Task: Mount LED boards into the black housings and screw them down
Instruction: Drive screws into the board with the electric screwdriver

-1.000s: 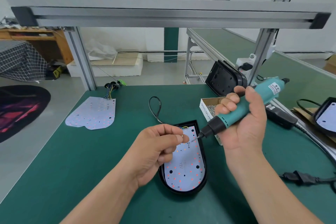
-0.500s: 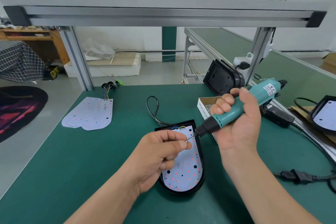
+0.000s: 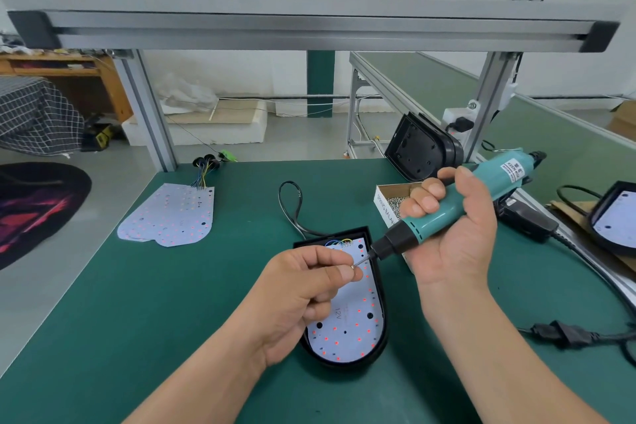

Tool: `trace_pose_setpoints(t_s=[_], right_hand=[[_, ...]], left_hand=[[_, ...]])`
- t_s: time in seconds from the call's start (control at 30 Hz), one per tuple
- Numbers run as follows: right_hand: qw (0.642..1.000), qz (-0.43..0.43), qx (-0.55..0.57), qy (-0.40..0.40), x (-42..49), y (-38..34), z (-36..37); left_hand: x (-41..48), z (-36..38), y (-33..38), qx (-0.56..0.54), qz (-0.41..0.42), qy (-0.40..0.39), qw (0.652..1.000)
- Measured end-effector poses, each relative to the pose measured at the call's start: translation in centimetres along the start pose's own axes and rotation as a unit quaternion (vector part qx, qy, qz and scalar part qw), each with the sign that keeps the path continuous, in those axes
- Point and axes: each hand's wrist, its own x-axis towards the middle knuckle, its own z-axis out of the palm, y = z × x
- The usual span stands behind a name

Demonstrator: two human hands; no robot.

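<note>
Progress, judged: LED board (image 3: pixel 347 320) seated in black housing (image 3: pixel 382 293), lower centre of frame, flat on tabletop (image 3: pixel 155 320). Mounting holes look dark and unfilled, so screwing likely just starting. Loose LED boards (image 3: pixel 168 217) stacked mid-left, unmounted. Spare housing (image 3: pixel 418 151) leans upper right. Another housing with board (image 3: pixel 616 220) at right edge; screws not discernible.

Left hand (image 3: pixel 303 289) pinches small screw (image 3: pixel 352 265) at bit tip, just above board's upper end. Right hand (image 3: pixel 451 234) grips teal electric screwdriver (image 3: pixel 481 189), angled down-left. Screw box (image 3: pixel 389 200) behind.
</note>
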Motion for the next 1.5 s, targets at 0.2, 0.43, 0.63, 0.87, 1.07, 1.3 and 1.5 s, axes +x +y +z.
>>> trace_pose_setpoints(t_s=[0.2, 0.43, 0.63, 0.87, 1.07, 1.3, 1.5], right_hand=[[1.000, -0.003, -0.011, -0.006, -0.1, 0.1, 0.0], [0.998, -0.007, -0.058, 0.011, 0.2, 0.9, 0.0], [0.998, 0.019, -0.045, 0.046, 0.7, 1.3, -0.7], [0.997, 0.028, -0.037, 0.065, 0.9, 1.3, -1.2], [0.997, 0.031, -0.033, 0.065, 1.0, 1.4, -1.3], [0.997, 0.040, -0.028, 0.066, 0.9, 1.4, -1.2], [0.997, 0.047, -0.016, 0.064, 1.0, 1.1, -1.2]], left_hand=[[-0.1, 0.0, -0.1, 0.021, 0.018, -0.002, 1.000], [-0.2, 0.1, -0.1, 0.166, 0.093, 0.070, 0.979], [0.0, 0.1, -0.3, 0.206, 0.109, 0.087, 0.968], [-0.2, 0.2, -0.3, 0.201, 0.105, 0.065, 0.972], [0.0, 0.1, -0.4, 0.187, 0.108, 0.056, 0.975], [-0.3, 0.4, 0.0, 0.164, 0.087, 0.041, 0.982], [1.0, -2.2, 1.2, 0.253, 0.117, 0.190, 0.941]])
